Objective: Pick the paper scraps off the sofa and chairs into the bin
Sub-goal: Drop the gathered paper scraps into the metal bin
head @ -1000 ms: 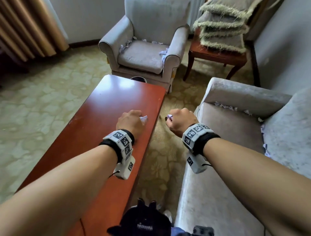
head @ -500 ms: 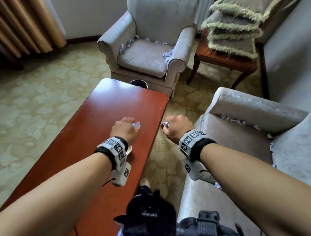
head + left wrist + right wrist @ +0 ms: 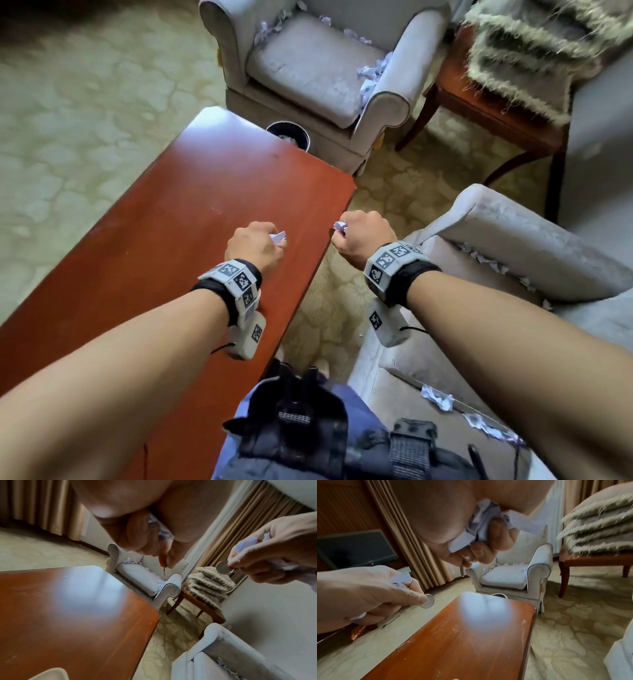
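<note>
sofa [image 3: 507, 236]: 3 to 5 o'clock in the head view; paper scraps lie along its back seam and on the seat near the person's right arm.
coffee table [image 3: 171, 246]: fills 7 to 11 o'clock, its far end pointing at the bin.
armchair [image 3: 308, 68]: 12 o'clock, scraps [image 3: 371, 73] bunched against its right arm and along the back of the cushion.
side table [image 3: 486, 102]: 1 to 2 o'clock, stacked cushions [image 3: 548, 51] on it.
bin [image 3: 288, 134]: 12 o'clock, on the floor between the table's far end and the armchair front; some paper shows inside.
left hand [image 3: 255, 245]: over the table, fingers curled round a wad of paper [image 3: 279, 237]; the right wrist view shows a coin-like metal disc [image 3: 427, 602] pinched at its fingertips as well.
right hand [image 3: 363, 236]: just past the table's right edge, over the carpet, fist closed tight on a crumpled wad [image 3: 481, 524]; a strip of paper sticks out between the fingers.
step in hand: judged as carrying 2 handfuls to the bin.
doing it well: keep both fists closed until each is directly above the bin's mouth; the opening looks narrow, so emptying 1 hand at a time seems safer than both together.
risk: loose strips poking from the right fist could drop onto the carpet short of the bin.
disc: probably not paper; likely worth keeping apart from the drop.
</note>
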Demonstrator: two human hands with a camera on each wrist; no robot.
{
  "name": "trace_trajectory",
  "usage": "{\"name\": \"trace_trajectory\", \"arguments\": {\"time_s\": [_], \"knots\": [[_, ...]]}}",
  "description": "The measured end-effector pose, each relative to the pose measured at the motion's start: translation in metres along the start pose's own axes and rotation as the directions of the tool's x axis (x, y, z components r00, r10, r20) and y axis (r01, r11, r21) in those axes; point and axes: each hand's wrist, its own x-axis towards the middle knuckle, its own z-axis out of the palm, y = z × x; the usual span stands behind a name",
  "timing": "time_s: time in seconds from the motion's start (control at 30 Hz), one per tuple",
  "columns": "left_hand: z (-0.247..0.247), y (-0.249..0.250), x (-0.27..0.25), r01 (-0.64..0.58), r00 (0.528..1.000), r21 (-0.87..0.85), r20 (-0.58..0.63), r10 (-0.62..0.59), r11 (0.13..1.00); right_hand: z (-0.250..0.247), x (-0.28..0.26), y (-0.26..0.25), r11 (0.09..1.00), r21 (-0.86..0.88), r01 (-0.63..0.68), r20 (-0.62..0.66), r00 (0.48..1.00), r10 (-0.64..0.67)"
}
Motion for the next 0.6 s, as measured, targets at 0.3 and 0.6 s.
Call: {"name": "trace_trajectory", "arguments": {"time_s": [0.3, 0.6], "knots": [[0.037, -0.098, 0.007, 0.351, 0.935, -0.094, -0.007, -0.354, 0.931, 0.117, 0.062, -0.041, 0.988, 0.016, 0.153, 0.263, 0.953, -0.151], [0.129, -0.164, 0.044, 0.505, 0.852, -0.228, -0.026, -0.523, 0.833, 0.24, 0.118, -0.035, 0.968, 0.058, 0.245, 0.358, 0.9, -0.25]]}}
